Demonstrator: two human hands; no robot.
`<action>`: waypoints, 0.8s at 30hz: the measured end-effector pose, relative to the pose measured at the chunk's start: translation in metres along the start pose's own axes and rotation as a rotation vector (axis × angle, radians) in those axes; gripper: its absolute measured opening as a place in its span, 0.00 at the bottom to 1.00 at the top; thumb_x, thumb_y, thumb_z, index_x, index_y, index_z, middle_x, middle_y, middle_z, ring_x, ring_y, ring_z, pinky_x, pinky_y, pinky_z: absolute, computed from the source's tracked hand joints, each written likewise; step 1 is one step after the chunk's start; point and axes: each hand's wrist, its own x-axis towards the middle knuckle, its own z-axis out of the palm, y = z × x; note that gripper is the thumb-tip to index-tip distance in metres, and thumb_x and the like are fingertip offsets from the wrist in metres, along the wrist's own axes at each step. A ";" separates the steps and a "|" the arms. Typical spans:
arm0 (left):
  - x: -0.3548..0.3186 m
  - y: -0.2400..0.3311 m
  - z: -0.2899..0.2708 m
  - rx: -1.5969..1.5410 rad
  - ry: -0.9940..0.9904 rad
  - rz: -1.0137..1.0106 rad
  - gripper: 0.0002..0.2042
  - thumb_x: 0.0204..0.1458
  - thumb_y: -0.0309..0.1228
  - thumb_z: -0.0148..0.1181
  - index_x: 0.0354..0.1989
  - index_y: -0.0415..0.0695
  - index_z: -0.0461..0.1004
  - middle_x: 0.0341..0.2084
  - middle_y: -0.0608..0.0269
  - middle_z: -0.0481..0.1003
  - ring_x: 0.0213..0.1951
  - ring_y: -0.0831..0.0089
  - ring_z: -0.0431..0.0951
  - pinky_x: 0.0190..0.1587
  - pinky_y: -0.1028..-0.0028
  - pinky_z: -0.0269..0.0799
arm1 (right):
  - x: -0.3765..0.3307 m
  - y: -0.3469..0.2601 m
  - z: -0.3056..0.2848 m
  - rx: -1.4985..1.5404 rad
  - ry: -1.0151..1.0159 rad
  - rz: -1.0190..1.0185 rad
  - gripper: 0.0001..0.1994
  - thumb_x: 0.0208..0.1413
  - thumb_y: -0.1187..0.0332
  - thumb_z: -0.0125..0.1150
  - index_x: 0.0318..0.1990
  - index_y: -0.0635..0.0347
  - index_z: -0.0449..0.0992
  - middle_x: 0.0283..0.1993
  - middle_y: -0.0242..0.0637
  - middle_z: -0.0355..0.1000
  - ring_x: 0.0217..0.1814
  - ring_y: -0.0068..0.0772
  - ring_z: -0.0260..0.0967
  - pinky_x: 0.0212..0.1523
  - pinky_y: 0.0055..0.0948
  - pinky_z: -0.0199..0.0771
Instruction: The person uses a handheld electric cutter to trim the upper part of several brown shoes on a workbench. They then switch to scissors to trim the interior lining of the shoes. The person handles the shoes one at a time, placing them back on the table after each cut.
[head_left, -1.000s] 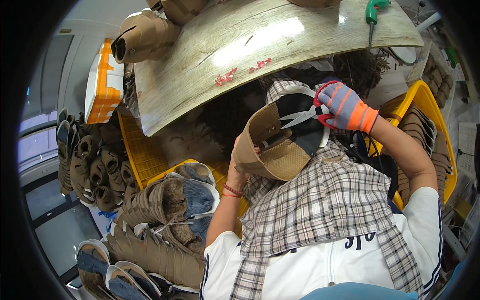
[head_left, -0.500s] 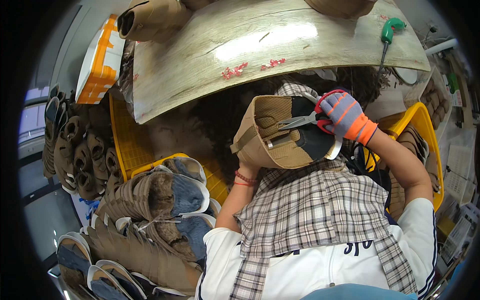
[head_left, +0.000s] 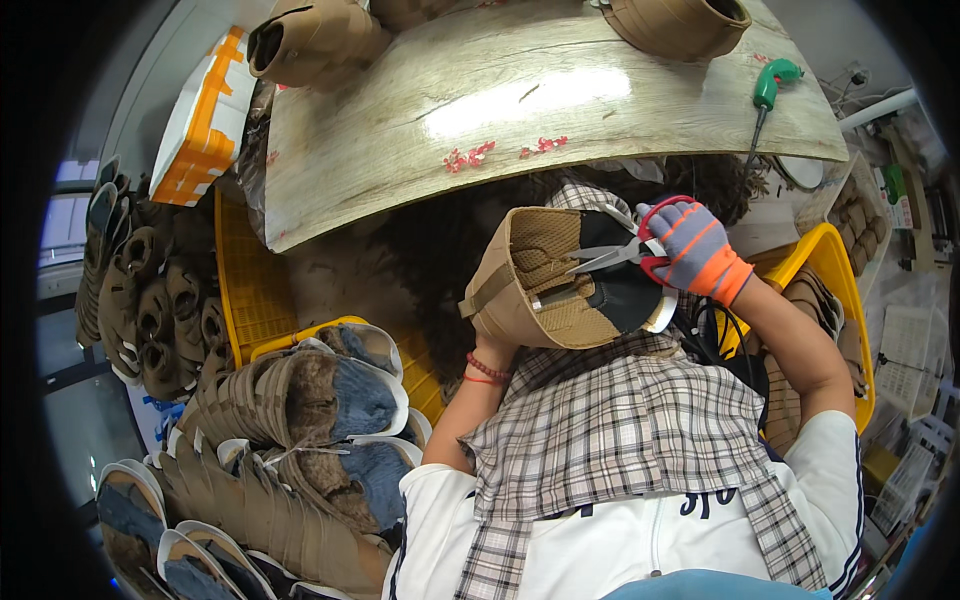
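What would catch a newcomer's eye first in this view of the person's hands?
At centre, the tan fabric shoe with a dark inside, held up from below by the left hand, which is hidden behind it, draws the eye. The right hand, in a grey glove with orange stripes, works red-handled scissors at its opening. At lower left, a heap of tan shoes with blue fleecy linings lies beside yellow plastic crates, under the pale wood-grain tabletop.

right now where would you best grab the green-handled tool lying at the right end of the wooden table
Probably by its thick green handle, coming down from above. The tool lies flat near the pale wooden table's right edge with bare tabletop around the handle, and its thin dark shaft points toward the near edge, too slim for a firm hold.
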 end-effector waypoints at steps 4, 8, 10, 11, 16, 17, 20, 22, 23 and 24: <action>-0.002 -0.013 -0.013 0.501 -0.039 0.155 0.25 0.61 0.41 0.53 0.61 0.41 0.60 0.53 0.57 0.69 0.53 0.66 0.72 0.54 0.64 0.73 | 0.009 -0.006 0.012 -0.037 -0.125 0.002 0.24 0.33 0.61 0.70 0.42 0.57 0.73 0.37 0.37 0.70 0.41 0.42 0.68 0.42 0.37 0.69; -0.005 -0.001 -0.005 0.044 -0.076 0.035 0.25 0.61 0.42 0.53 0.61 0.41 0.60 0.53 0.57 0.69 0.53 0.66 0.72 0.53 0.64 0.73 | -0.003 0.005 0.022 -0.081 -0.053 0.010 0.19 0.37 0.58 0.70 0.37 0.55 0.74 0.32 0.38 0.71 0.35 0.42 0.70 0.36 0.37 0.70; -0.003 -0.002 -0.004 0.344 -0.101 0.161 0.25 0.60 0.41 0.53 0.61 0.41 0.60 0.53 0.58 0.69 0.54 0.66 0.72 0.54 0.64 0.73 | -0.010 0.006 0.017 -0.089 -0.031 0.038 0.16 0.39 0.59 0.68 0.35 0.55 0.74 0.29 0.38 0.72 0.32 0.42 0.71 0.32 0.38 0.71; -0.001 -0.002 -0.005 0.443 -0.107 0.198 0.25 0.60 0.41 0.53 0.61 0.41 0.60 0.53 0.58 0.69 0.54 0.66 0.71 0.54 0.63 0.73 | -0.009 0.005 0.012 -0.067 -0.022 0.027 0.16 0.39 0.59 0.68 0.35 0.55 0.75 0.30 0.38 0.72 0.32 0.42 0.71 0.33 0.38 0.71; 0.001 -0.005 -0.005 0.172 -0.120 0.113 0.22 0.61 0.38 0.53 0.60 0.41 0.62 0.54 0.58 0.69 0.55 0.66 0.71 0.54 0.61 0.73 | 0.010 -0.008 0.006 -0.049 0.050 -0.023 0.15 0.38 0.63 0.69 0.35 0.54 0.74 0.30 0.36 0.72 0.31 0.43 0.71 0.33 0.38 0.71; 0.001 -0.002 -0.002 -0.062 -0.125 0.040 0.21 0.61 0.37 0.53 0.59 0.41 0.63 0.54 0.58 0.69 0.55 0.66 0.71 0.54 0.61 0.73 | 0.008 -0.004 0.009 -0.020 0.006 0.008 0.15 0.38 0.63 0.69 0.34 0.54 0.74 0.30 0.36 0.72 0.31 0.43 0.71 0.33 0.38 0.72; 0.005 0.008 -0.007 0.224 -0.039 0.154 0.16 0.60 0.33 0.53 0.55 0.41 0.67 0.50 0.59 0.72 0.52 0.66 0.72 0.53 0.63 0.74 | 0.006 0.002 0.006 0.161 -0.012 0.098 0.12 0.39 0.65 0.69 0.33 0.54 0.75 0.29 0.37 0.74 0.33 0.44 0.73 0.34 0.37 0.74; 0.008 -0.004 -0.048 0.181 -0.018 -0.002 0.13 0.60 0.30 0.54 0.52 0.41 0.69 0.46 0.60 0.73 0.48 0.67 0.74 0.51 0.66 0.74 | -0.003 0.000 0.005 0.157 -0.143 0.296 0.11 0.40 0.66 0.67 0.33 0.54 0.75 0.30 0.39 0.74 0.34 0.46 0.73 0.34 0.37 0.74; 0.002 0.005 -0.053 -0.150 0.049 -0.202 0.13 0.57 0.29 0.57 0.50 0.41 0.70 0.43 0.60 0.74 0.45 0.69 0.75 0.48 0.69 0.75 | -0.004 -0.005 -0.004 0.137 -0.191 0.378 0.11 0.41 0.66 0.67 0.33 0.54 0.74 0.29 0.39 0.74 0.33 0.46 0.73 0.34 0.37 0.73; -0.003 0.014 -0.059 -0.491 0.184 -0.371 0.13 0.55 0.28 0.59 0.48 0.41 0.71 0.40 0.61 0.75 0.42 0.70 0.76 0.45 0.71 0.76 | -0.009 -0.009 -0.010 0.194 -0.222 0.357 0.12 0.42 0.66 0.65 0.35 0.55 0.74 0.31 0.41 0.74 0.36 0.48 0.72 0.36 0.38 0.72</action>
